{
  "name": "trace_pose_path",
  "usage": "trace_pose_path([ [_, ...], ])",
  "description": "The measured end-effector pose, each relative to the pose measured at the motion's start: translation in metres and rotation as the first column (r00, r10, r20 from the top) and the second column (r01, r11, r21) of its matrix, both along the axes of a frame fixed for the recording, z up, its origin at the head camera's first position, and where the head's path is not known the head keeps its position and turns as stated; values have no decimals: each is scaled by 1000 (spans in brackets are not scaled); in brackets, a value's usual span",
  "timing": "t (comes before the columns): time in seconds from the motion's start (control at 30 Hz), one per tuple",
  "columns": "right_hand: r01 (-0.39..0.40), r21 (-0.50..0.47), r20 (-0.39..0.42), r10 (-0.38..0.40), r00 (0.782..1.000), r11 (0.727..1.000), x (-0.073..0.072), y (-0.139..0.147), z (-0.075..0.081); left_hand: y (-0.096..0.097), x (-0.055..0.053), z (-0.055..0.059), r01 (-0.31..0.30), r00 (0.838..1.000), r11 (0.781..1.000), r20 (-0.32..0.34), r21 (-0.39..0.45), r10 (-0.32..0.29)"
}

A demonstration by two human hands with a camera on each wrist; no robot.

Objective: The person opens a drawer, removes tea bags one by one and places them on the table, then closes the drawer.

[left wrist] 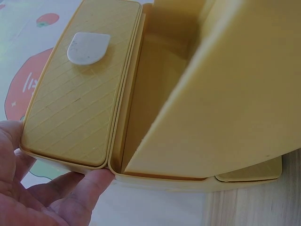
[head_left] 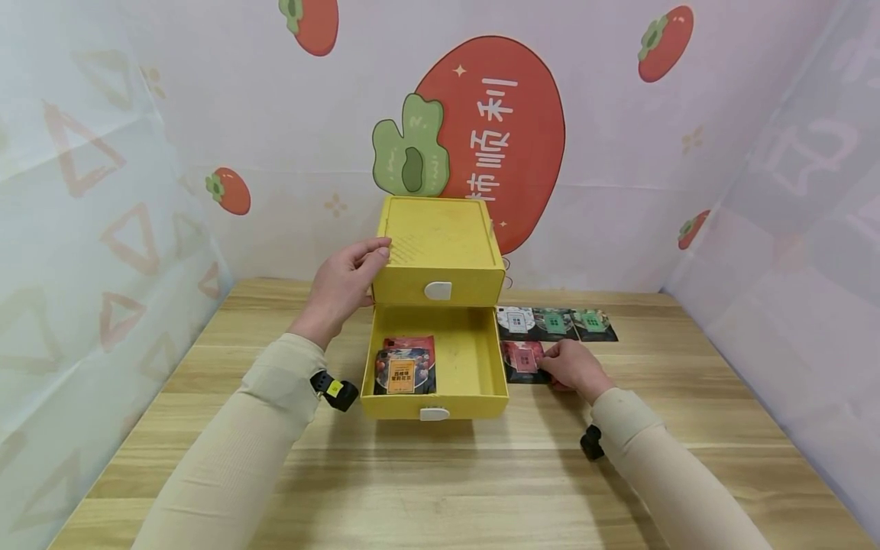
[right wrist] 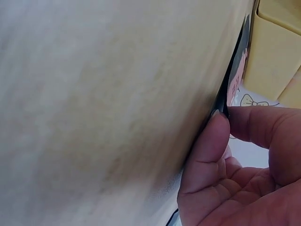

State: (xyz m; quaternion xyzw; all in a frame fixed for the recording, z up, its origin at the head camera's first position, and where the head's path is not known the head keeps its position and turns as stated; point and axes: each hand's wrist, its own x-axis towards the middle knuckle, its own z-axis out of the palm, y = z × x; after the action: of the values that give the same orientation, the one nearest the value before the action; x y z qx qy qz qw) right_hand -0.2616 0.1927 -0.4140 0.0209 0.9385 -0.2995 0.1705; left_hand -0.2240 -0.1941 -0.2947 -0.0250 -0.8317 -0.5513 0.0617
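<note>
A yellow two-drawer cabinet [head_left: 440,286] stands on the table, its lower drawer [head_left: 474,367] pulled out. My left hand [head_left: 347,283] holds the cabinet by its upper left side, fingers at the top edge; in the left wrist view its fingers touch the side of the closed upper drawer [left wrist: 70,108]. Inside the lower drawer, at the left, lie an orange-labelled tea sachet [head_left: 406,372] and a red one [head_left: 419,344] partly under it. Right of the drawer, my right hand [head_left: 574,367] pinches the right edge of a red-and-black tea sachet [head_left: 522,359] between thumb and finger.
Behind the pinched sachet, a row of flat sachets lies on the table: a white-and-black one [head_left: 517,322], a green one [head_left: 555,323] and a dark green one [head_left: 594,325]. A printed cloth wall [head_left: 309,114] closes off the back and sides. White tabs mark both drawer fronts.
</note>
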Motion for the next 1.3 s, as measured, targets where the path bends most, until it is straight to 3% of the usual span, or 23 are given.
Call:
trace_pose_path([
  [1.3,19,-13,18,-18,1000,1000,0,0,6,1,0,-1,-9,1000,1000,8,-2,9],
])
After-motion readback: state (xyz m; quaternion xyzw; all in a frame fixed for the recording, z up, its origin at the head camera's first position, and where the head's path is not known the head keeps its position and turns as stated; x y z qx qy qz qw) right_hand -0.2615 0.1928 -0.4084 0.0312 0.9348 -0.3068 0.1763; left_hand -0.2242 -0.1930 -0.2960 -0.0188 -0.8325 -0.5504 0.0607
